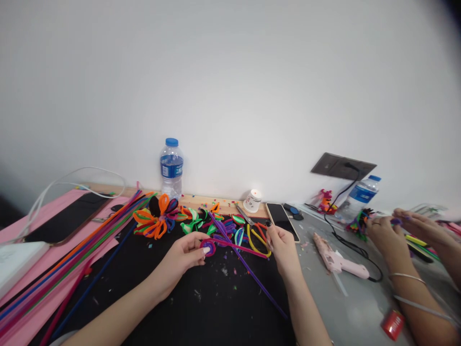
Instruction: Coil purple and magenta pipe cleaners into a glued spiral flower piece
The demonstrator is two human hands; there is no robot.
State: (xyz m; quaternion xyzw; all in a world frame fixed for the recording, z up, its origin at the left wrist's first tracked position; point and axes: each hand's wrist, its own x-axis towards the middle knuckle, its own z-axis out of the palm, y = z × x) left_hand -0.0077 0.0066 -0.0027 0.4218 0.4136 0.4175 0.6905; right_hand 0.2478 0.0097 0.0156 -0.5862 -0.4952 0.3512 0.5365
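Head view: the left hand (pixel 182 257) pinches a purple-and-magenta coil (pixel 208 247) just above the black mat (pixel 201 307), probably so the spiral cannot unwind. The right hand (pixel 284 250) grips the magenta tail (pixel 237 246), holding it taut. A co-worker's hands (pixel 392 228) are busy apart, at the right.

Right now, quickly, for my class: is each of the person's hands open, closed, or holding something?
Left hand: closed, pinching the pipe cleaner coil.
Right hand: closed, fingers pinching the far end of the pink stem that runs from the coil.
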